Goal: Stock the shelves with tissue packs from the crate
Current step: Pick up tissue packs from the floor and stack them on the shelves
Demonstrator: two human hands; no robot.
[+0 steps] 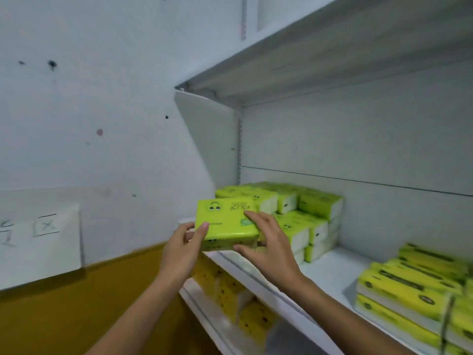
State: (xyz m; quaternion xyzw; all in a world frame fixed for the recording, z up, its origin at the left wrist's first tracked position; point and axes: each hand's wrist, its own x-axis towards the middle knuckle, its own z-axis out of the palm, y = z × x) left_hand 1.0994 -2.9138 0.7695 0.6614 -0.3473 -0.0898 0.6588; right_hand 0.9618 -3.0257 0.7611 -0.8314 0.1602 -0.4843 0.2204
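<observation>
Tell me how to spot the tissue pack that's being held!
Look at the white shelf with lime-green stacks. At its left front edge is one green pack, gripped between the left hand and right hand. Unlike its neighbours, it isn't stacked.

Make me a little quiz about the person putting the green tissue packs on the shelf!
1. True or false: the left hand and the right hand both hold the green tissue pack.
2. The lower-shelf packs are: A yellow, B blue, C red.
3. Fill in: the held pack is at the middle shelf's ___ end.

Key: 1 true; 2 A; 3 left.
</observation>
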